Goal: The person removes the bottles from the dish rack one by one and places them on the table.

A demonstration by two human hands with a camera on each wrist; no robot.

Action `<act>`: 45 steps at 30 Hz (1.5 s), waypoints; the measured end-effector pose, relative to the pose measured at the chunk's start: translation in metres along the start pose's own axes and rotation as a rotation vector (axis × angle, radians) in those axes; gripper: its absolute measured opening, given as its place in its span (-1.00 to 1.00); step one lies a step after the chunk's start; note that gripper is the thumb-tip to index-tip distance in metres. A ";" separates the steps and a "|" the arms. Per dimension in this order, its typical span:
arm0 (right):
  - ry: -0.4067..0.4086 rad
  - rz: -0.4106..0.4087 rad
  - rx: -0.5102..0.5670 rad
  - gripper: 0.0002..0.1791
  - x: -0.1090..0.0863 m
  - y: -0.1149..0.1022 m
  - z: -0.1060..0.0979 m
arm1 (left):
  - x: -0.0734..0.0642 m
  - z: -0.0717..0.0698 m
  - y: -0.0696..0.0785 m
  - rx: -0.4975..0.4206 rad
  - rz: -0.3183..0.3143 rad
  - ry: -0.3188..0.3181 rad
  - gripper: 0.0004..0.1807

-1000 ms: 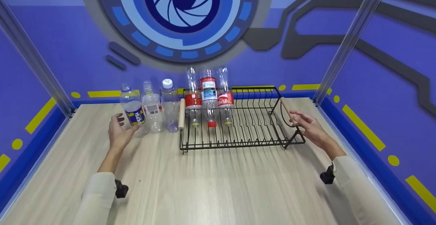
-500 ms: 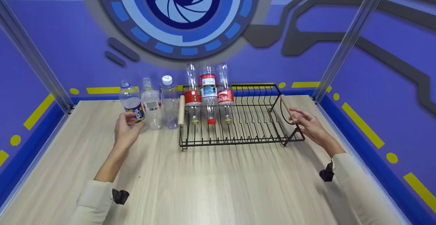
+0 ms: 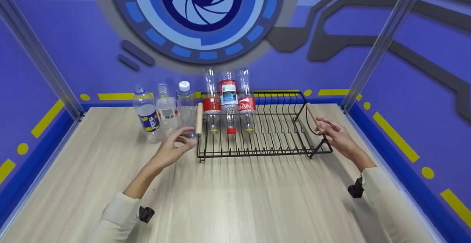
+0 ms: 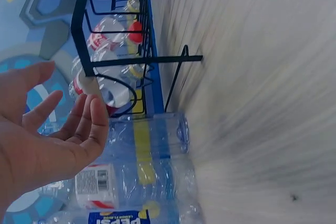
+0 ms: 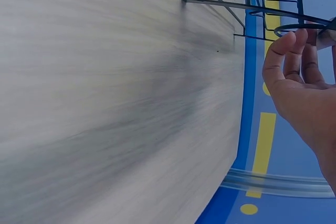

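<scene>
A black wire dish rack (image 3: 265, 156) with wooden handles stands on the table. My right hand (image 3: 338, 139) is at the right wooden handle (image 3: 312, 116), its fingers bent around the handle's near end. My left hand (image 3: 173, 149) hovers just left of the left wooden handle (image 3: 199, 120), fingers curved and thumb apart, holding nothing. Behind it a clear bottle with a white cap (image 3: 187, 105) is partly hidden. Beside that stand an uncapped clear bottle (image 3: 167, 110) and a Pepsi bottle (image 3: 148, 120). In the left wrist view the left fingertips (image 4: 97, 111) overlap the handle; contact cannot be told.
In the rack's left part lean three clear bottles upside down: one with a red label (image 3: 211, 105), one with a red cap (image 3: 229, 97), and another red-labelled one (image 3: 247, 104). Purple-blue walls (image 3: 66, 59) enclose the wooden table (image 3: 235, 199) behind and at the sides.
My left hand has moved right, from beside the Pepsi bottle to the rack's left handle. My right hand stays at the right handle. The bottles and rack keep their places.
</scene>
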State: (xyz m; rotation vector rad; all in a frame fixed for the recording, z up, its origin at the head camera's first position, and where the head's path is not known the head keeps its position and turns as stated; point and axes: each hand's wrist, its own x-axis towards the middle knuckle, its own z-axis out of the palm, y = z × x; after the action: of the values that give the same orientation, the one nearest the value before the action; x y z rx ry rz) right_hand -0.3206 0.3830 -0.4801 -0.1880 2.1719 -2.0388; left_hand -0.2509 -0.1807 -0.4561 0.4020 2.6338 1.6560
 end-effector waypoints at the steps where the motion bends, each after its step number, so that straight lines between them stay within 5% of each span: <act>1: 0.002 -0.003 0.001 -0.54 0.000 0.000 0.000 | 0.001 0.003 0.000 0.004 0.002 -0.012 -0.42; 13: 0.005 -0.023 -0.014 -0.52 -0.001 0.004 0.005 | 0.003 0.008 -0.015 -0.059 -0.042 -0.177 -0.25; 19: 0.019 -0.028 -0.018 -0.51 0.000 0.003 0.006 | 0.004 0.006 -0.014 -0.096 -0.082 -0.196 -0.24; 29: 0.028 0.026 -0.346 -0.38 -0.003 -0.018 0.002 | 0.010 0.011 -0.015 -0.115 -0.109 -0.215 -0.26; 36: 0.093 0.018 -0.565 -0.42 0.003 -0.049 0.008 | 0.013 0.012 -0.010 -0.106 -0.071 -0.208 -0.29; 45: 0.061 -0.035 -0.584 -0.49 0.016 -0.086 0.030 | 0.009 0.011 -0.007 -0.111 -0.100 -0.214 -0.29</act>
State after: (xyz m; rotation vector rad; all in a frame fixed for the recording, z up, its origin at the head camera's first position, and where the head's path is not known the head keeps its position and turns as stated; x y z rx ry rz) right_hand -0.3319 0.3444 -0.3964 -0.2303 2.7599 -1.3813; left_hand -0.2597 -0.1715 -0.4658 0.4119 2.3581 1.6207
